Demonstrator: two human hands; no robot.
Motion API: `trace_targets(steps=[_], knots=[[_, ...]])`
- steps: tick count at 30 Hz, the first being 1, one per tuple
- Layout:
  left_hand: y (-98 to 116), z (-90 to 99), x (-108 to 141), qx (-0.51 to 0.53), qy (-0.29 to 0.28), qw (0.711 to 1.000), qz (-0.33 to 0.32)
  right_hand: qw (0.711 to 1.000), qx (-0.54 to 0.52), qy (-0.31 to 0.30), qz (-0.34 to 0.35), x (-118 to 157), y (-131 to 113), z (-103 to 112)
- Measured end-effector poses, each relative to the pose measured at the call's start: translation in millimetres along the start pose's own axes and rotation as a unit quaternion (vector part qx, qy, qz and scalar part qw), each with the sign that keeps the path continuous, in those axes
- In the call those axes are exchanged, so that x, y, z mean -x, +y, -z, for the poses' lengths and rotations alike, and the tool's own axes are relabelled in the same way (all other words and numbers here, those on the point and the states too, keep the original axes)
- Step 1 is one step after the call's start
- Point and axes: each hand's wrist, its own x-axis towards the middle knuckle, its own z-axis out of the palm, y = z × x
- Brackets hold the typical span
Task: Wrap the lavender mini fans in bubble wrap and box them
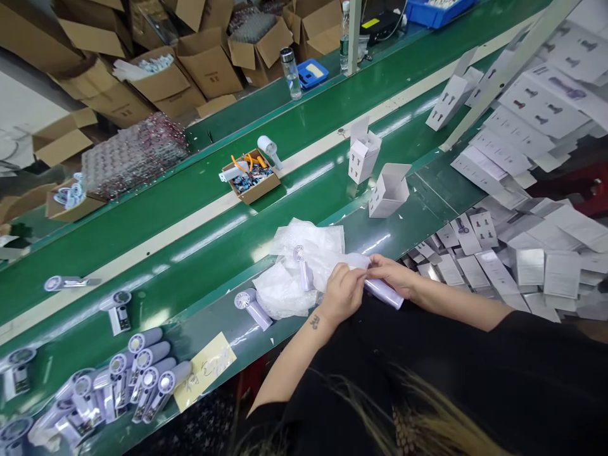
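Observation:
A lilac handheld fan is held near the front edge of the bench, its head end covered by a white translucent bag. My left hand is closed, pinching at the bag beside the fan. My right hand has its fingers wrapped round the far side of the bag and fan. Left of my hands, another lilac fan lies on a pile of white bags. A further fan rests against the pile's left side. Part of the held fan is hidden by my fingers.
Two open white boxes, one box behind the other box, stand beyond my hands. Many flat white cartons are heaped at right. Several fans lie at lower left beside a yellow paper. A small parts box sits mid-bench.

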Motion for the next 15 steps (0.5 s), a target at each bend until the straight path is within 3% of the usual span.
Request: trace_targets(steps=[5,8,10,13,15], knots=[[11.6,-2.7,-15.2,0.014,-0.089,0.995,-0.049,0.995,-0.094,0.030,-0.034,-3.1,-0.4,2.5],[10.6,0.3,-18.3,0.117,-0.074,0.986,0.096,0.994,-0.080,0.040,-0.062,-4.2,0.6,19.3],[8.2,-1.0,-20.4,0.216,-0.065,0.949,0.220,0.998,-0.029,0.036,-0.049,-3.8,3.6,32.6],[6.8,-7.2,-24.9,0.332,-0.091,0.884,0.315,0.994,0.101,0.045,0.024,1.6,5.7,49.6],[8.2,-9.2,-28.9,0.374,-0.076,0.855,0.351,0.960,0.246,0.073,0.115,11.0,0.3,57.3]])
